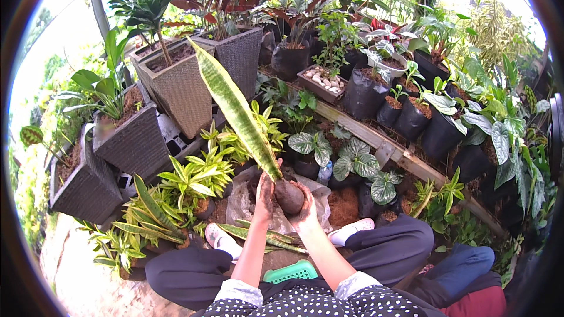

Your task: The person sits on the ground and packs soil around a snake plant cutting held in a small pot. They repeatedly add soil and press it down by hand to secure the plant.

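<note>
A tall snake plant leaf (235, 105), green with pale yellow edges, leans up and to the left from a small rounded dark brown base (289, 197). Whether this base is a pot, a bag or packed soil I cannot tell. My left hand (265, 195), soiled, is closed at the leaf's foot and the base's left side. Cupped around the base's right side is my right hand (304, 204), also soiled. Beneath both hands lies a crumpled clear plastic sheet (239, 191) with dark soil. Several cut snake plant leaves (276, 238) rest on the ground between my feet.
Brown fibre (343, 206) lies right of the sheet. A green plastic stool or basket (291, 272) is in front of me. Tall grey planters (132, 135) stand left; black grow bags (414, 120) line a wooden rail (388, 141) at right. Another person's leg (461, 273) is close on the right.
</note>
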Motion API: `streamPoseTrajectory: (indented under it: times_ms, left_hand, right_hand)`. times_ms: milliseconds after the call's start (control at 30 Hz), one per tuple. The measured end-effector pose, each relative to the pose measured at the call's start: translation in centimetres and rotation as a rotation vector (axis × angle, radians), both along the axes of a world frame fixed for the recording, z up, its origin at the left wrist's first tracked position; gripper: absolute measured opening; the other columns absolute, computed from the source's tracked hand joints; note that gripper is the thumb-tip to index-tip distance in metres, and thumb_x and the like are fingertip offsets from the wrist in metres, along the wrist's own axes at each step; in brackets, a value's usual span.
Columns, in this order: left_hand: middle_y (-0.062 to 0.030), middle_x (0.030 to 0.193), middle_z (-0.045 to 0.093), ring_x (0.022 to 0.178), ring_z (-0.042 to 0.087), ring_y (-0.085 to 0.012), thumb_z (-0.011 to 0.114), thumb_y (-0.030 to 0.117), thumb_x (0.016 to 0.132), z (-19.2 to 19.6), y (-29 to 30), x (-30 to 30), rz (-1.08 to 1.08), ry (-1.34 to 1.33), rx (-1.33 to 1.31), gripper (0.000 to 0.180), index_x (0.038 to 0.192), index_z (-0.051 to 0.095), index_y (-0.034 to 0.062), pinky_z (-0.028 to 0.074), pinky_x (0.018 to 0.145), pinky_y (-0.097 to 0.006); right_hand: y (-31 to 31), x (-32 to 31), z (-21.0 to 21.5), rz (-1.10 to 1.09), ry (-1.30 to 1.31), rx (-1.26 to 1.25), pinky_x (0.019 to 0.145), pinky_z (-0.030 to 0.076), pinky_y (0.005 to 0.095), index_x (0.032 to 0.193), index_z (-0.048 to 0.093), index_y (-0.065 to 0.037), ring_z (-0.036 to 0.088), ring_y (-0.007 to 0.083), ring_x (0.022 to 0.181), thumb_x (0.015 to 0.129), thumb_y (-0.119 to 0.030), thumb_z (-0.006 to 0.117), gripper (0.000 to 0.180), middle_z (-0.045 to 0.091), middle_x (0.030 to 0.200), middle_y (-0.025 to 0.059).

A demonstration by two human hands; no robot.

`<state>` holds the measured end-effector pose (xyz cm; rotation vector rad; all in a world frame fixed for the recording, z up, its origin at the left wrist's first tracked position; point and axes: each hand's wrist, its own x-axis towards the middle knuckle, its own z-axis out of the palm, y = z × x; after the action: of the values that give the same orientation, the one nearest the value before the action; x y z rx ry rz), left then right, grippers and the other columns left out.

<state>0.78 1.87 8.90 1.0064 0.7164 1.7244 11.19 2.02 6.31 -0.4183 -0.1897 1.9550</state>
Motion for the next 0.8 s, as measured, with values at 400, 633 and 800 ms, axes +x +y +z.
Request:
streamPoseTrajectory:
  times_ms: [400,633,800]
  left_hand:
    - [-0.0113,0.068,0.058,0.059,0.055,-0.0189,0.055,0.019,0.088,0.7,2.1,1.9,0.169,-0.157,-0.208,0.021,0.078,0.053,0.001,0.048,0.064,-0.03]
    - [-0.0124,0.103,0.06,0.096,0.056,-0.0207,0.037,0.048,0.09,1.7,0.0,1.3,-0.062,-0.071,-0.182,0.056,0.109,0.053,-0.0031,0.04,0.089,-0.03]
    - [-0.0112,0.099,0.061,0.094,0.056,-0.0173,0.045,0.037,0.091,1.4,0.6,0.4,-0.05,-0.061,-0.098,0.041,0.105,0.055,-0.0012,0.04,0.087,-0.029]
  right_hand:
    - [0.7,-0.2,-0.1,-0.387,-0.698,0.371,0.106,0.02,0.0322,0.133,0.033,-0.008,0.027,0.0182,0.129,0.094,-0.031,0.043,0.047,0.032,0.138,0.0091]
    - [1.7,0.7,2.2,-0.218,-0.613,0.553,0.102,0.03,0.0351,0.131,0.036,-0.002,0.045,0.0201,0.115,0.093,-0.035,0.044,0.051,0.046,0.126,0.0105]
    - [1.3,0.6,3.1,0.184,-0.41,0.276,0.106,0.024,0.0359,0.139,0.026,-0.016,0.031,0.0205,0.128,0.091,-0.055,0.031,0.062,0.032,0.139,0.0097]
